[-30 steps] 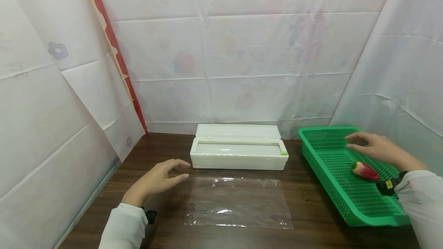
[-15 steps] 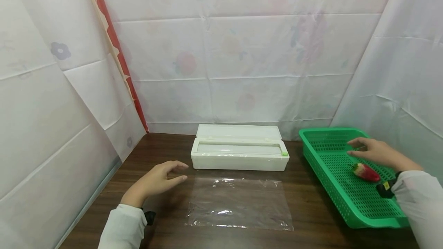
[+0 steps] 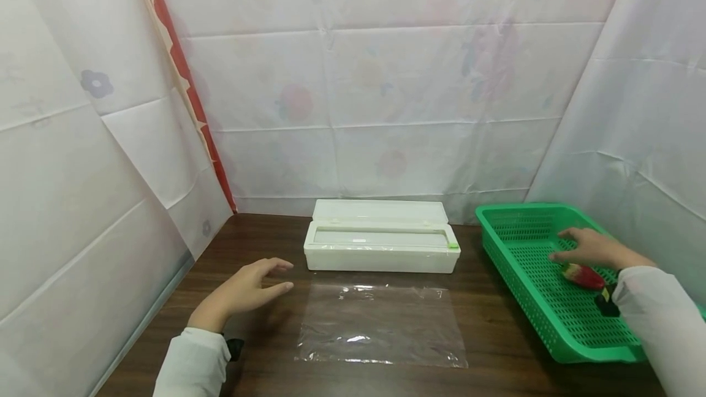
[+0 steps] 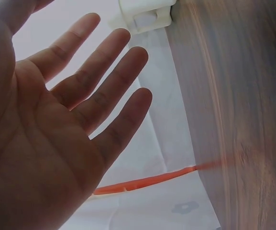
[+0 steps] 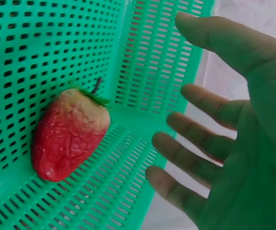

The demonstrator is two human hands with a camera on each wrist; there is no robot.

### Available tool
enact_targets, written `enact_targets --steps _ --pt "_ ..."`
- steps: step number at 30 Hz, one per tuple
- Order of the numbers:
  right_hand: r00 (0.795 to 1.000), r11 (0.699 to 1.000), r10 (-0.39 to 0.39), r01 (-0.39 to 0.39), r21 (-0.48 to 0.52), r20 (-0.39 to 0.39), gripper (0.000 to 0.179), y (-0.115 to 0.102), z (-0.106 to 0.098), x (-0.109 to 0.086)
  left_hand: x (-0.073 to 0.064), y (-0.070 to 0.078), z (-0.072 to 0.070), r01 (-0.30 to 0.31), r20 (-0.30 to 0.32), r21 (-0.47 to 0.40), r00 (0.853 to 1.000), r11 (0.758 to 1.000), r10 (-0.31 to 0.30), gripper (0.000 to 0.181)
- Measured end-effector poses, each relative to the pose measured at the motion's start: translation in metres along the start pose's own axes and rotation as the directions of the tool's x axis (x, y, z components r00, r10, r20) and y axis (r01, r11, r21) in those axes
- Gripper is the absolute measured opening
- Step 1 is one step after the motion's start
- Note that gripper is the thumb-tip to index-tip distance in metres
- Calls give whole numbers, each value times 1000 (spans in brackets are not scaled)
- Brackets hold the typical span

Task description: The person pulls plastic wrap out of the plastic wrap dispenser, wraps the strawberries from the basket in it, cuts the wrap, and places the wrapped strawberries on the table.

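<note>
A red strawberry [image 3: 583, 276] with a pale top and green leaves lies in the green plastic basket [image 3: 515, 290]. Above it, inside the basket's outline, hovers my right hand [image 3: 595, 249], fingers spread and nothing held. In the right wrist view the strawberry [image 5: 71, 136] is apart from the fingertips. My left hand [image 3: 242, 293] hangs over the table, left of a flat sheet of clear cling film [image 3: 380, 326], with its fingers loosely extended. The left wrist view shows its bare palm [image 4: 42, 143].
Behind the film stands a white cling film dispenser [image 3: 380, 260], its lid [image 3: 380, 211] tipped back and a green slider [image 3: 453, 245] at its right end. White sheeting [image 3: 386, 78] walls the dark wooden table [image 3: 265, 231] at the back and both sides.
My right hand has come lower and nearer, closer over the strawberry. The left hand has drifted slightly left, away from the film. The strawberry, film and dispenser stay put.
</note>
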State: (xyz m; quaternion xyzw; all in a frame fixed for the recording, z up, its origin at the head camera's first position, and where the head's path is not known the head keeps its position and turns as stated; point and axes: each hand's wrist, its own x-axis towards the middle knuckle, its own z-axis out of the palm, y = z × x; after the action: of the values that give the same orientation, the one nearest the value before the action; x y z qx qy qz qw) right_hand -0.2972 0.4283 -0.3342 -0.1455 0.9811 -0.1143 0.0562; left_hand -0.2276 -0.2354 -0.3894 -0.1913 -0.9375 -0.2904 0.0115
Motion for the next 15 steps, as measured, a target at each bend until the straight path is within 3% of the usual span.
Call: enact_targets --steps 15 --pt "986 991 131 -132 7 101 95 18 10 -1 0 -5 -3 -1 12 4 1000 1000 1 55"
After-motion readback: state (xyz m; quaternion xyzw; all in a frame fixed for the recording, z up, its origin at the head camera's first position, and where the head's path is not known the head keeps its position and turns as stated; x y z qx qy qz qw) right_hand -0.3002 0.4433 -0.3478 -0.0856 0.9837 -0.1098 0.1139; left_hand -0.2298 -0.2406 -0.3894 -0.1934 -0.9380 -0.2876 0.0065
